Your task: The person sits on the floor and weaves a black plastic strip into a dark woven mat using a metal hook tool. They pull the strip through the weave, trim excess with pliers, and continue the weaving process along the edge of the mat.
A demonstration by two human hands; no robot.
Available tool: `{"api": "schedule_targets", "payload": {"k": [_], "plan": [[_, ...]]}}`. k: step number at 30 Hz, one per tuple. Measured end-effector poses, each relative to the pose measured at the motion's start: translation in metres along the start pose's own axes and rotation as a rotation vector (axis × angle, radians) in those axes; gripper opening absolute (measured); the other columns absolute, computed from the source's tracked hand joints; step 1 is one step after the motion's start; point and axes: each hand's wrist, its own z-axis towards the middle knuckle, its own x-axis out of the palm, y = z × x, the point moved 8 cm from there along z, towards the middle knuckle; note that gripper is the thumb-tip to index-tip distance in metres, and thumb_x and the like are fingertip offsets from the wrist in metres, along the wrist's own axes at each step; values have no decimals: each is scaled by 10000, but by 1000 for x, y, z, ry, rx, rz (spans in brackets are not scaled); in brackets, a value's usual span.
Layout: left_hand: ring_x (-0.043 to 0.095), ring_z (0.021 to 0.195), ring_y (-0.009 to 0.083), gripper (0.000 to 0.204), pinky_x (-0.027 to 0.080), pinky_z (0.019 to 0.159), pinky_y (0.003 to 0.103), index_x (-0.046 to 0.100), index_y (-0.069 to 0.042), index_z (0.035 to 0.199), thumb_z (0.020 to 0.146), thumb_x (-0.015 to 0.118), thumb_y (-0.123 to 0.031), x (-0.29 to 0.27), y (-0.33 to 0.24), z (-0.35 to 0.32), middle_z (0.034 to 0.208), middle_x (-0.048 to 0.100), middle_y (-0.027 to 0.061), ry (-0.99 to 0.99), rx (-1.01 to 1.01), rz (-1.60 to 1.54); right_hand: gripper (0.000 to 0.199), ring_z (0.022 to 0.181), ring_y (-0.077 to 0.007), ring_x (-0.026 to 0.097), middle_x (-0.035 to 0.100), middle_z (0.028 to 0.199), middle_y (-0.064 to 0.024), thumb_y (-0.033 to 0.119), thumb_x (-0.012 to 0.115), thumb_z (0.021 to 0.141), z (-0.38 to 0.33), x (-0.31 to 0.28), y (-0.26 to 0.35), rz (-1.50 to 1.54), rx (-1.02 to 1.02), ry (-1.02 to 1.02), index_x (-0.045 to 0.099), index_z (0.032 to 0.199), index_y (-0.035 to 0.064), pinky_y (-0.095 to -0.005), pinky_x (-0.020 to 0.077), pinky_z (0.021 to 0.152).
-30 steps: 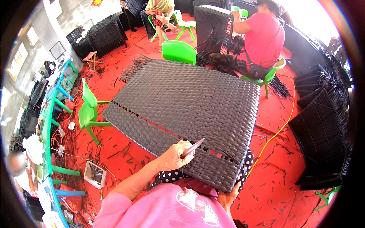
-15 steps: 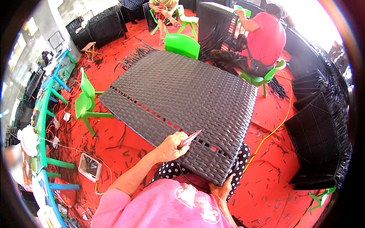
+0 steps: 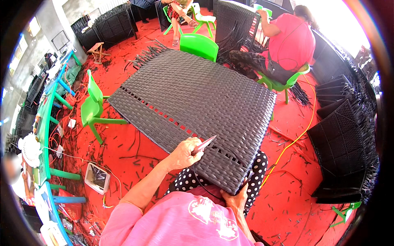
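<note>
A large dark woven panel (image 3: 201, 90) of flat plastic strips lies tilted across my lap, loose strip ends fringing its far left corner. A row of small gaps with red showing through runs along its near left side. My left hand (image 3: 184, 153) is closed around a pointed metal blade (image 3: 204, 145), its tip over the weave by the gaps; the fist hides its handle. A thin black strand hangs below that hand. At the panel's near corner, my right hand (image 3: 235, 199) grips the edge, some fingers hidden beneath it.
Green plastic chairs (image 3: 92, 104) stand around the panel. Beyond it, a seated person in a red shirt (image 3: 290, 41) handles another woven piece (image 3: 234, 24). A white bin (image 3: 97, 178), a yellow cable (image 3: 293, 143) and strip scraps lie on the red floor. Dark panels (image 3: 340, 143) lean at right.
The panel has shifted slightly away from me, and both hands have moved up a little with it. The person in red has leaned to the right.
</note>
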Motion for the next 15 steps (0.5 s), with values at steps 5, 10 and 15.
{"api": "schedule_targets", "payload": {"k": [5,10,15], "plan": [[571,795,235,122,449,738,354,539,-49,751,788,652,-23,6,51,-29,824,589,58,-97,-260,-118,1136,997,-187,602,512,1290,-176,-42,803,643,-7,28,-23,273,216,206,66,1491,120,-299,541,792],[566,820,178,108,452,739,326,551,-47,798,822,655,-31,22,71,-45,887,594,57,-93,-199,-143,1006,934,-207,627,504,1311,-178,-21,766,713,2,27,-16,122,-51,307,131,1484,102,-309,555,759],[567,836,129,92,464,741,287,555,-42,838,847,645,-27,27,68,-42,933,601,48,-30,-337,-201,306,794,-322,679,674,912,-198,99,619,852,10,4,-11,-106,-197,202,592,1148,23,-382,520,687]]}}
